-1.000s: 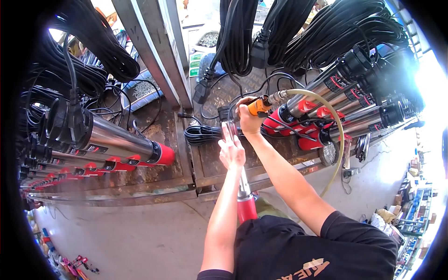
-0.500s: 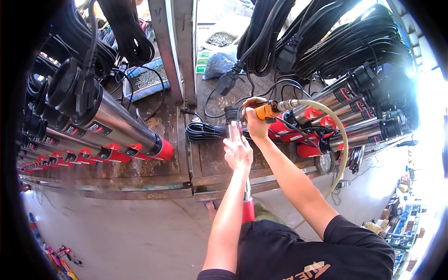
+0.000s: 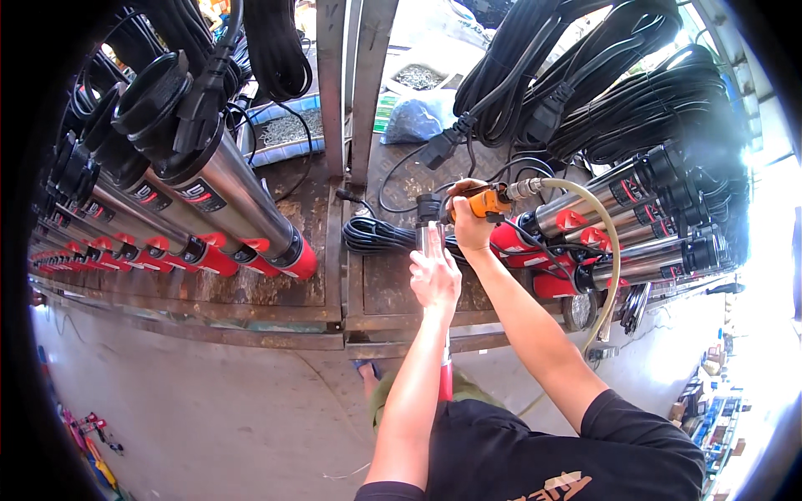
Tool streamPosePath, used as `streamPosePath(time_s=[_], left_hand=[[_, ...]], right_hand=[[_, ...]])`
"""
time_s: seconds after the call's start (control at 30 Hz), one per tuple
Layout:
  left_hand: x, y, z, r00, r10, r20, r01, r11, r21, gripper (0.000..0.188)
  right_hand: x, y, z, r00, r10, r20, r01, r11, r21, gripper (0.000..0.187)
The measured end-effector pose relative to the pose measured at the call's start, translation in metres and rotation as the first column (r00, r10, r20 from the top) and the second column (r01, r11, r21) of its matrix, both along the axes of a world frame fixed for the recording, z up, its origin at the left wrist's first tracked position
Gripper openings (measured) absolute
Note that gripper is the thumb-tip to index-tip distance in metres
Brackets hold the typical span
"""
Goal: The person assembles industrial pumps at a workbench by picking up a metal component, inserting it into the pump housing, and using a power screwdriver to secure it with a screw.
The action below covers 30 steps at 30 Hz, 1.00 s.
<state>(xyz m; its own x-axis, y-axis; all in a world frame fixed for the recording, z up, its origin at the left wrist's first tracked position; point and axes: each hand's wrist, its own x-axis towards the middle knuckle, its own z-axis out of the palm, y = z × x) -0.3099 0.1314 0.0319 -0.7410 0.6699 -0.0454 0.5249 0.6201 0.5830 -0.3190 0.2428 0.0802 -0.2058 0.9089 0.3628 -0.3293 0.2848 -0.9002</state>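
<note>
My left hand (image 3: 436, 277) is wrapped round the upper body of a slim steel submersible pump (image 3: 428, 205) with a black cap. The pump stands in front of me at the bench edge, and its red lower end shows just above my shirt. Gripped in my right hand (image 3: 470, 224) is an orange air screwdriver (image 3: 489, 201), its nose pointing left toward the side of the pump just below the cap. My fingers hide the tip, so I cannot tell whether it touches. A pale air hose (image 3: 616, 250) curves from the tool's back end down past my right forearm.
Several steel pumps with red ends (image 3: 242, 196) lean in a row on the left bench. More pumps (image 3: 601, 219) lie to the right under black cable coils (image 3: 643, 108). A coiled cable (image 3: 376, 236) lies left of my hands. Behind are a blue tray of screws (image 3: 288, 129) and metal uprights (image 3: 332, 92).
The whole view has shifted, so the bench sits slightly lower and further right. Both hands keep their holds, with the screwdriver still against or close to the pump's upper side.
</note>
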Motion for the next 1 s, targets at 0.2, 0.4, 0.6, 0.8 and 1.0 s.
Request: streamPosePath(time_s=[0.2,0.4,0.6,0.8,1.0], left_hand=[[0.003,0.001,-0.003,0.993,0.067,-0.098,-0.055,0.991,0.121,0.069],[0.005,0.004,-0.01,0.979,0.074,-0.192,-0.058,0.995,0.087,0.072],[0.009,0.007,-0.011,0.978,0.052,-0.202,-0.051,0.999,0.011,0.067],[0.008,0.007,-0.015,0.972,0.061,-0.226,-0.062,0.998,0.001,0.068],[0.012,0.01,-0.015,0.963,0.053,-0.266,-0.069,0.996,-0.05,0.068]], right_hand=[[-0.001,0.001,-0.005,0.999,0.03,0.026,-0.03,1.0,-0.008,0.019],[0.006,0.007,-0.004,1.0,0.019,0.008,-0.019,0.998,-0.067,0.013],[0.003,0.007,-0.008,0.996,0.049,0.076,-0.056,0.994,0.091,0.012],[0.0,0.005,-0.002,0.999,-0.033,0.001,0.033,0.999,-0.009,0.011],[0.006,0.007,0.004,0.998,-0.01,-0.06,0.005,0.997,-0.081,0.011]])
